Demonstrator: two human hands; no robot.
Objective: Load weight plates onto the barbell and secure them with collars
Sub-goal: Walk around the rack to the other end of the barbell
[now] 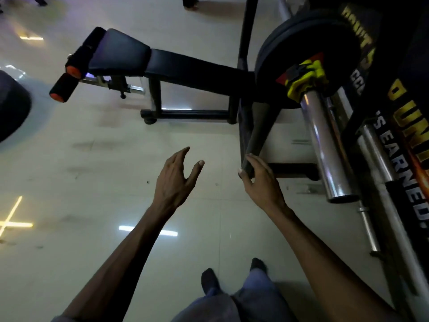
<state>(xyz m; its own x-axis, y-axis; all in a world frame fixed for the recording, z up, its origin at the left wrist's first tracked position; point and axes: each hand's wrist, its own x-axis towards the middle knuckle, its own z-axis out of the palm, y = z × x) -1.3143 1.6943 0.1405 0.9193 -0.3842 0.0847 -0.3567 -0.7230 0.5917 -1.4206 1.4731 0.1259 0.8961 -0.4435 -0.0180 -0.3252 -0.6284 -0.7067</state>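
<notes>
The barbell sleeve (325, 145) is a smooth, polished steel cylinder that catches the room's light in streaks. Its long axis runs from the upper middle of the view down toward the lower right, and its flat free end points toward the person. Up the sleeve sit matte black round weight plates (301, 49), stacked face to face, rubbery in look, with a patch of red on the outer face. Pressed against the outermost plate is a yellow collar (304, 79) — chunky, ridged plastic with a dark clamp part on one side — wrapped around the sleeve.

Beside the sleeve, to its right, thinner chrome bars (376, 154) lie roughly parallel to it, against a dark banner with yellow and white lettering (404, 126).

The left hand (174, 180) hangs in the air over the glossy pale tile floor (92, 182), its grip wide — fingers spread, thumb apart, holding nothing. The right hand (262, 182) rests on the lower end of a black slanted tube (260, 135) of the rack frame, fingers bent loosely over it; the grip is narrow, and I cannot tell whether it truly closes around the tube. Both hands are well apart from the collar and plates.

Further left stands a black padded bench (148, 59) with a smooth vinyl seat and foam rollers capped in orange (63, 89).
</notes>
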